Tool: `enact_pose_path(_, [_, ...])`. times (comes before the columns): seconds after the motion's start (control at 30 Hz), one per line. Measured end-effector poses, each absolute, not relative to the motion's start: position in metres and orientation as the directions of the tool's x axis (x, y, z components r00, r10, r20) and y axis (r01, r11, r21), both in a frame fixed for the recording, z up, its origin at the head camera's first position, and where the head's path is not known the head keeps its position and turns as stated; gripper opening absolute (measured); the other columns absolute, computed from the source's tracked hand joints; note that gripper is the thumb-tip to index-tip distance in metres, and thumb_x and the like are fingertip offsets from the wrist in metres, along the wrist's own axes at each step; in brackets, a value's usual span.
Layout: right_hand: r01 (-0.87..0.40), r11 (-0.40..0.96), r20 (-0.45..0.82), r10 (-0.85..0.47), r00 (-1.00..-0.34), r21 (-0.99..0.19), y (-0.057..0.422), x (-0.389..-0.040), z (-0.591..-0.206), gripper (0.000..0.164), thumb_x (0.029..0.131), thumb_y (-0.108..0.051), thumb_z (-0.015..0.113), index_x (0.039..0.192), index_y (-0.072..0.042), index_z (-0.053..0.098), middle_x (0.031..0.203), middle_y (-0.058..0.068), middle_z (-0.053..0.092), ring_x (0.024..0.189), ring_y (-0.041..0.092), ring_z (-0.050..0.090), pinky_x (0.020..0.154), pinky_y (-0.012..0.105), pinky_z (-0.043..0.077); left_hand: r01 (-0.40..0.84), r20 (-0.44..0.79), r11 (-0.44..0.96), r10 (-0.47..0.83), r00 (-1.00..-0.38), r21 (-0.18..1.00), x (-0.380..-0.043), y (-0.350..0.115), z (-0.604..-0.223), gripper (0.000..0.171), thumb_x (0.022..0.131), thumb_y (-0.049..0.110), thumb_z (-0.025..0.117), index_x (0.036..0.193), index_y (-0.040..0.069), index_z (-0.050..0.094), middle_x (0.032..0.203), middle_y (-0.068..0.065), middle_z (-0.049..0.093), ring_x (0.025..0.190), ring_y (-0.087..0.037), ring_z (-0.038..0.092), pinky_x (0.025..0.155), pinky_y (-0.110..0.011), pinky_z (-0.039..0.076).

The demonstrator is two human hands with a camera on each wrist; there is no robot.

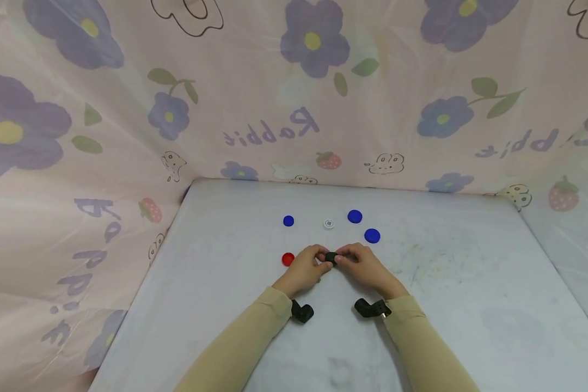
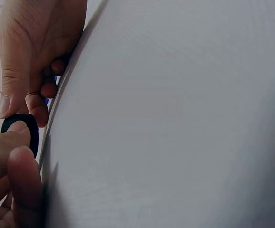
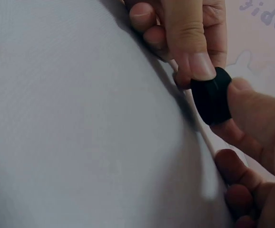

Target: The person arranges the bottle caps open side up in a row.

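Observation:
Over the middle of the table, both hands meet at a small black round cap (image 1: 331,259). My left hand (image 1: 305,269) pinches it from the left, and my right hand (image 1: 367,265) pinches it from the right. In the right wrist view the black cap (image 3: 212,99) looks thick and smooth-sided, tilted on edge between the fingertips. One thumb lies at its top edge there, the other against its side. Fingers cover part of the cap (image 2: 34,135) in the left wrist view. A red round cap (image 1: 288,259) lies just left of my left hand.
Beyond the hands on the white table (image 1: 215,245) lie a small blue cap (image 1: 288,221), a white round piece (image 1: 329,224), a larger blue cap (image 1: 355,216) and another blue cap (image 1: 372,236). A flower-printed curtain (image 1: 274,98) closes off the back and sides.

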State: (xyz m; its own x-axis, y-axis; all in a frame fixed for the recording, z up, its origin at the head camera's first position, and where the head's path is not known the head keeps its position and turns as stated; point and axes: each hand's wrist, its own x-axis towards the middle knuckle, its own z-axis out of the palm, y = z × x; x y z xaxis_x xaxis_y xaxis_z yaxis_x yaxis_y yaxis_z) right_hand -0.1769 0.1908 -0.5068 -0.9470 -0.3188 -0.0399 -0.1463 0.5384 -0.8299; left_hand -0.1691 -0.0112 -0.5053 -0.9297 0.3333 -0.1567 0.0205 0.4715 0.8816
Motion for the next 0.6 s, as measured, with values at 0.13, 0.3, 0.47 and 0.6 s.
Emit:
enact_pose_path(0.13, [-0.152, 0.536, -0.032, -0.319, -0.947, -0.831, 0.1908, -0.1776, -0.5070, 0.018, 0.094, -0.027, 0.066, 0.104, -0.014, 0.071, 0.109, 0.004, 0.062, 0.108, 0.023, 0.052, 0.097, 0.047, 0.036, 0.023, -0.155, 0.470, 0.335, -0.929, 0.882, -0.1696, -0.0108, -0.5059, 0.031, 0.093, 0.025, 0.067, 0.121, 0.016, 0.058, 0.098, 0.004, 0.054, 0.059, -0.013, 0.059, 0.056, -0.029, 0.048])
enact_pose_path(0.3, [-0.179, 0.538, 0.008, -0.306, -0.952, -0.824, 0.1912, -0.1784, -0.5104, 0.018, 0.093, -0.026, 0.067, 0.105, -0.014, 0.072, 0.107, 0.003, 0.063, 0.106, 0.022, 0.054, 0.094, 0.045, 0.038, 0.022, -0.137, 0.440, 0.326, -0.935, 0.898, -0.1704, -0.0104, -0.5051, 0.033, 0.093, 0.024, 0.066, 0.123, 0.014, 0.059, 0.099, 0.003, 0.054, 0.058, -0.012, 0.059, 0.056, -0.029, 0.049])
enact_pose_path(0.47, [-0.164, 0.544, 0.004, -0.284, -0.959, -0.823, 0.1911, -0.1744, -0.5117, 0.028, 0.093, -0.034, 0.065, 0.113, -0.014, 0.070, 0.111, 0.002, 0.066, 0.108, 0.021, 0.058, 0.094, 0.045, 0.042, -0.005, -0.139, 0.385, 0.324, -0.936, 0.923, -0.1696, -0.0115, -0.5036, 0.032, 0.094, 0.024, 0.066, 0.124, 0.013, 0.060, 0.099, 0.002, 0.056, 0.061, -0.012, 0.059, 0.057, -0.028, 0.051])
enact_pose_path(0.6, [-0.111, 0.502, -0.034, -0.270, -0.962, -0.858, 0.1908, -0.1690, -0.5083, 0.037, 0.092, -0.040, 0.064, 0.120, -0.017, 0.067, 0.117, 0.000, 0.066, 0.110, 0.018, 0.059, 0.094, 0.043, 0.044, 0.004, -0.134, 0.386, 0.330, -0.935, 0.922, -0.1665, -0.0151, -0.5000, 0.032, 0.094, 0.028, 0.065, 0.123, 0.013, 0.061, 0.100, 0.003, 0.059, 0.076, -0.010, 0.059, 0.068, -0.028, 0.051])
